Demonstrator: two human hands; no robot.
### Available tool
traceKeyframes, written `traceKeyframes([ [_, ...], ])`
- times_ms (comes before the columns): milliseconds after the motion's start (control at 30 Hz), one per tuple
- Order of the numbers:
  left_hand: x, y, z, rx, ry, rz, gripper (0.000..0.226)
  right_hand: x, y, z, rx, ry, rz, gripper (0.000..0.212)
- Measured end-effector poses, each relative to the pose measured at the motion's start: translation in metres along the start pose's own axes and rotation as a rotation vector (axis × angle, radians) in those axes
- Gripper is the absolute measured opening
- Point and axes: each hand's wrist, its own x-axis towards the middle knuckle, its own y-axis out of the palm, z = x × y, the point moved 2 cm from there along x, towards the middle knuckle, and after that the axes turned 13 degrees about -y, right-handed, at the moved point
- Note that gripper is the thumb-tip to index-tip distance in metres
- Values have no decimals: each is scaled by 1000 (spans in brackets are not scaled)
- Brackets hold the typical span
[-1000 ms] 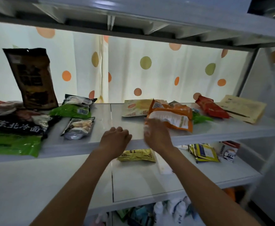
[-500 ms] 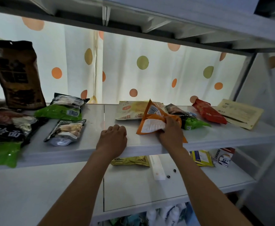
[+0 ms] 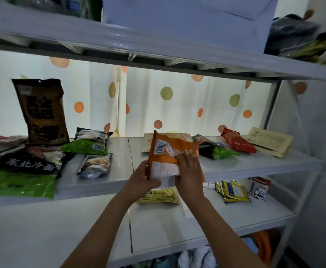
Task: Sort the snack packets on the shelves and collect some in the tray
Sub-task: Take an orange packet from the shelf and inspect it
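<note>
Orange packet [image 3: 172, 151], crinkly shiny plastic, flat, upright over shelf [image 3: 119, 182], gripped by left hand [image 3: 140, 180] and right hand [image 3: 189, 171], two hands.

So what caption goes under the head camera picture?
Both hands, left hand and right hand, hold an orange snack packet upright over the middle shelf.

A home storeroom, it seems: white metal shelves [image 3: 119, 182] of snack packets [image 3: 88, 146] before a polka-dot curtain [image 3: 177, 105].

Bright backlight glowed through the white polka-dot curtain [image 3: 177, 105], foreground dim, grey upper metal shelf [image 3: 158, 45] motion-blurred, edges bowed by wide-angle lens.
</note>
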Motion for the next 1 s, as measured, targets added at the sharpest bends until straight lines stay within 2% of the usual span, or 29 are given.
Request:
traceKeyframes([
  [100, -40, -7, 6, -289, 44, -206, 60, -12, -16, 36, 57, -26, -16, 47],
  [167, -67, -13, 15, -423, -16, -263, 63, -26, -22, 60, 112, -63, 10, 49],
  [267, -105, -21, 40, -490, -164, -298, 59, -54, -21, 87, 165, -147, 63, 49],
  [333, -126, -23, 60, -534, -166, -283, 58, -77, -16, 101, 212, -193, 103, 58],
  [433, -151, -22, 87, -590, -144, -240, 44, -104, -14, 121, 260, -163, 140, 79],
  [500, -166, -17, 106, -610, -169, -247, 39, -119, -16, 137, 229, -63, 150, 89],
  [600, -187, -13, 139, -623, -227, -252, 43, -153, -10, 153, 270, 338, 146, 100],
  [667, -199, -14, 161, -604, -268, -255, 43, -182, -3, 156, 469, 595, 150, 95],
  [700, -203, -15, 172, -574, -283, -252, 41, -192, -2, 157, 598, 660, 166, 84],
  [767, -213, -22, 192, -503, -323, -238, 42, -205, -8, 155, 815, 737, 229, 59],
  [867, -224, -34, 208, -390, -342, -157, 42, -207, -31, 161, 923, 782, 294, 53],
  [1000, -234, -37, 209, -345, -322, -99, 38, -220, -40, 180, 909, 855, 272, 43],
])
